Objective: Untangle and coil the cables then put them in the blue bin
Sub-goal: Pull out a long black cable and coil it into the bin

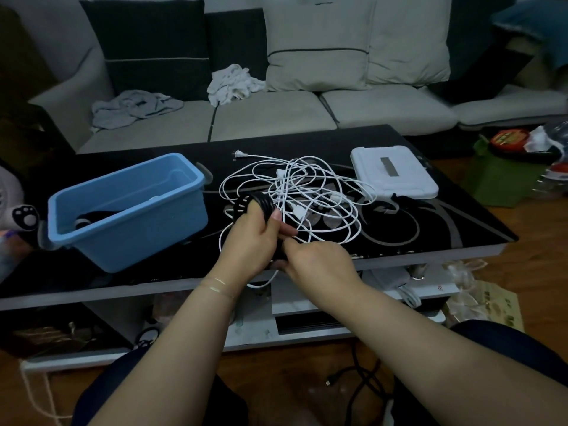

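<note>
The low black table [399, 155] had a glossy, glass-like top with pale swirl patterns. The light-blue rectangular plastic bin [129, 229] looked smooth with a soft sheen. The thin white tangled cables [307, 192] seemed smooth and rubbery, as did the coiled black cable [261, 204]. The flat white plastic box [396, 182] was matt. The pale grey sofa [276, 112] was of woven cloth, with crumpled soft fabric [233, 84] on it. The brown floor [538, 272] looked like polished wood.
</note>
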